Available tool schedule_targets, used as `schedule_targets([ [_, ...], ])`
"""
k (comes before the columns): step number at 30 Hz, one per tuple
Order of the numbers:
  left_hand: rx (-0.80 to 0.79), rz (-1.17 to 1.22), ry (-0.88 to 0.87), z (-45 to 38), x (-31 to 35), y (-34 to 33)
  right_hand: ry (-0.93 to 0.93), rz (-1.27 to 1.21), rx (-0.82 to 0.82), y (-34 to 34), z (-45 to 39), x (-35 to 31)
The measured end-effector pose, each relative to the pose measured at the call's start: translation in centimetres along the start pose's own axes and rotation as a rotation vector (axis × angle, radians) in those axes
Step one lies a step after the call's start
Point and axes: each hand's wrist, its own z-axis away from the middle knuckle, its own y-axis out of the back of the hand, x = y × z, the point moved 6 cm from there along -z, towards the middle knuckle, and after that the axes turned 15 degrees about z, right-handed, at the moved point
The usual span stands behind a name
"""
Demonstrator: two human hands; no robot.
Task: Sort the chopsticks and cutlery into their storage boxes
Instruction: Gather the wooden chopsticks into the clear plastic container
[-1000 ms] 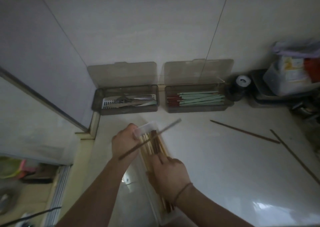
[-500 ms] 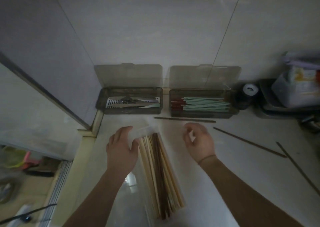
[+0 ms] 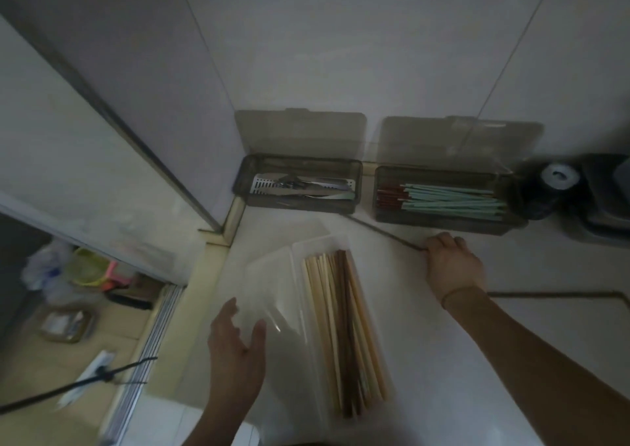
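Head view: right hand (image 3: pixel 455 268) pinches a dark chopstick (image 3: pixel 381 230) lying on the counter (image 3: pixel 511 343) before the chopstick box (image 3: pixel 443 220). Left hand (image 3: pixel 235 350), fingers spread, rests at the clear box (image 3: pixel 283 309) of wooden chopsticks (image 3: pixel 344 326). Cutlery box (image 3: pixel 300 203) stands left of the chopstick box.

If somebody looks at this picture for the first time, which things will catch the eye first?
Probably the clear box of wooden chopsticks in the middle of the counter. Behind it, against the wall, stand two open smoky boxes, the right one holding pale green chopsticks. The right hand pinches a dark chopstick nearby.
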Motion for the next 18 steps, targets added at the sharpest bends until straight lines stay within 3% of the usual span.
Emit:
schedule_targets([
  [4,-0.050,0.173,0.238,-0.2,-1.8,-0.1,-0.079,-0.367,0.239,6.8,4.6,-1.2],
  [6,-0.038,0.269,0.287,-0.4,-2.0,-0.4,-0.038,-0.637,0.211,10.1,7.6,-3.5],
  [8,-0.004,0.378,0.315,-0.5,-1.9,-0.4,0.115,-0.782,0.069,11.7,10.2,-7.5],
  [11,0.020,0.466,0.297,-0.9,-1.9,-0.5,0.251,-0.703,-0.276,8.6,12.2,-12.5],
  [14,0.005,0.547,0.284,-1.6,-1.7,-0.4,0.283,-0.568,-0.517,4.4,13.2,-14.8],
  [18,-0.025,0.595,0.283,-2.2,-2.1,-0.3,0.375,-0.376,-0.539,2.9,13.9,-15.4],
])
